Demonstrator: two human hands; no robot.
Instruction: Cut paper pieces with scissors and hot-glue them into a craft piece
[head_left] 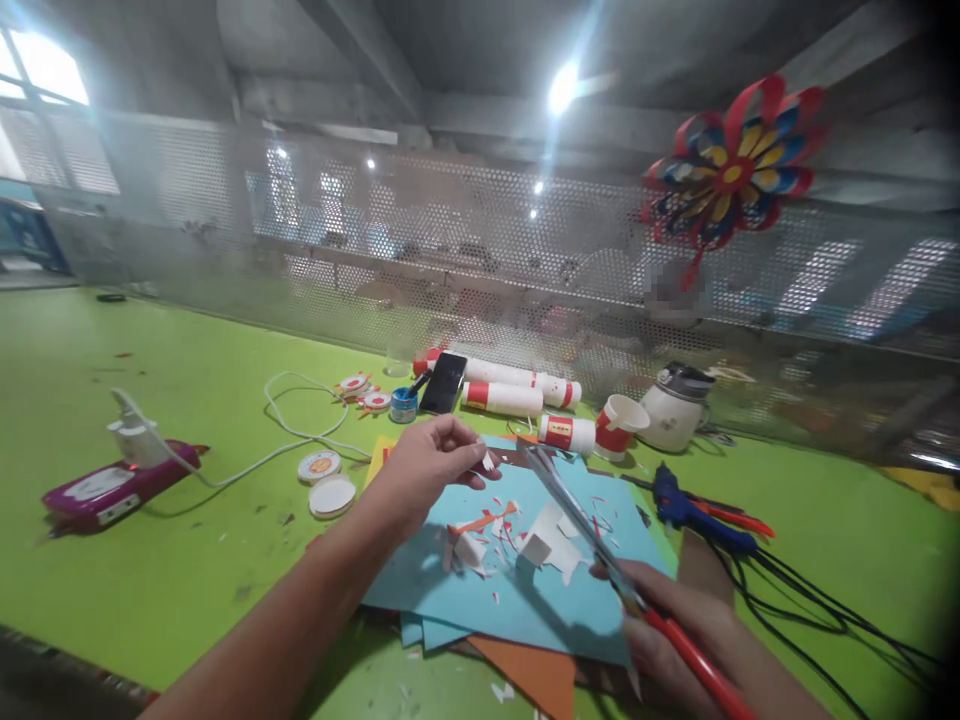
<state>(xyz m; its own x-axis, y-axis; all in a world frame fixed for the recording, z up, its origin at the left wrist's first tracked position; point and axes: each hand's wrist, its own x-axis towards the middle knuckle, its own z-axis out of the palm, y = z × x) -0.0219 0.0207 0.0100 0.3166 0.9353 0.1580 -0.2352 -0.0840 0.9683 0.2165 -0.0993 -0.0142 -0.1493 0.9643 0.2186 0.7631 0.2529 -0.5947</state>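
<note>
My left hand (442, 462) is closed, thumb and fingers pinching a small white paper cutout (489, 461) with a jagged edge. In my right hand (667, 625), at the lower right, are scissors (559, 487) with red handles. Their long metal blades point up and left, apart from the small cutout. Below both hands lie light blue paper sheets (555, 620). White paper scraps (551, 540), red bits and an orange strip (484, 522) are scattered on them.
Paper cups (621, 425), a phone (444, 382), a blue jar (403, 404) and a kettle (675, 408) stand behind. A blue glue gun (697, 515) with black cables lies right. A purple power strip (124, 490) and white cable are left. A perforated screen (450, 250) edges the green table (225, 610).
</note>
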